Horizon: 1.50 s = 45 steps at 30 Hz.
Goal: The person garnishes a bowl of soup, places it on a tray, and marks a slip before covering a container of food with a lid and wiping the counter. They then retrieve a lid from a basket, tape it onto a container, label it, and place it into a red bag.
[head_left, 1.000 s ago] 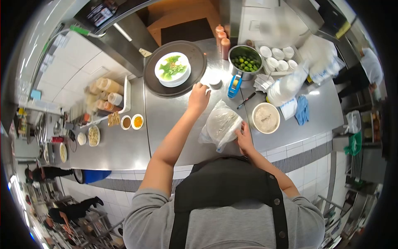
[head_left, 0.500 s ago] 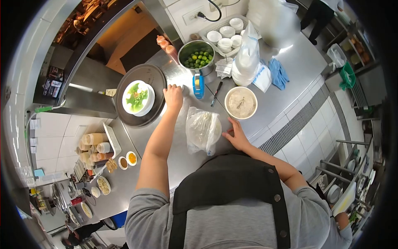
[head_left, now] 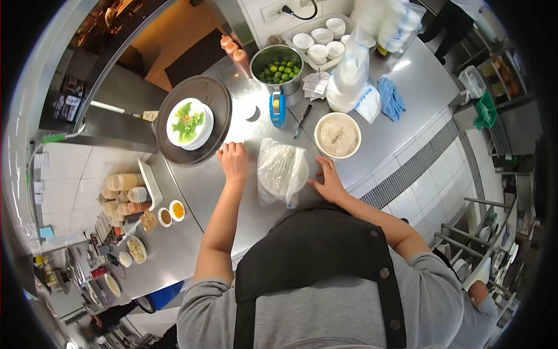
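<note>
The left grip point(head_left: 233, 163) is curled over the desk point(head_left: 249, 209); its contents are indeterminable. The bagged container point(head_left: 281, 168) lies between it and the right grip point(head_left: 330, 181), whose fingers are parted just beside the bag. Beyond the left grip: dark round tray point(head_left: 223, 107) carrying a soup bowl point(head_left: 187, 123). Beyond the right grip: white tub point(head_left: 337, 135).

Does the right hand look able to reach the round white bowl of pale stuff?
Probably yes: the right hand is close to the round white bowl. The container in the clear plastic bag lies to the left, so nothing seems in the way.
</note>
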Each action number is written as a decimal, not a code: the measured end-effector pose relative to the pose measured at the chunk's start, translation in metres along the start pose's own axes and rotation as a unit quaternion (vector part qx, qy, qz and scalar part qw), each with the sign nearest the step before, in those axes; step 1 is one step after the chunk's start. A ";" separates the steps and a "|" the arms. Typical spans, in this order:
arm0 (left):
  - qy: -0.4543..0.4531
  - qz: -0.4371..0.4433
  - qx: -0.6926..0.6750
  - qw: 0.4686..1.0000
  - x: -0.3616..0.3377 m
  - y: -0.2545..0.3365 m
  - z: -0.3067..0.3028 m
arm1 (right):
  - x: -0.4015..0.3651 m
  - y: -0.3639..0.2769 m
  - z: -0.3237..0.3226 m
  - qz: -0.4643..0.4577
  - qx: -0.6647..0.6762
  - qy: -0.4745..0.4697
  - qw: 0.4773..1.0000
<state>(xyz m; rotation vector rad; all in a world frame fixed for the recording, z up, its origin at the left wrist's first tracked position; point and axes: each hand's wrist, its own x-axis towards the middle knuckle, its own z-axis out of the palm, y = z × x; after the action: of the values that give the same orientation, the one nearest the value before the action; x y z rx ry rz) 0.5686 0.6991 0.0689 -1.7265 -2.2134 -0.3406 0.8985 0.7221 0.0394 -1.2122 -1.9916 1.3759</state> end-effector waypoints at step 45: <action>-0.198 0.077 -0.181 0.960 0.014 0.139 -0.096 | 0.017 0.007 0.024 0.087 0.257 -0.006 0.962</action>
<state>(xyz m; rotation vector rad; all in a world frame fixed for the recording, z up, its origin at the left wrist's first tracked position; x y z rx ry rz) 0.7098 0.7099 0.1618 -2.3253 -2.3739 -0.4122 0.8743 0.7245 0.0210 -1.1450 -1.4183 1.8402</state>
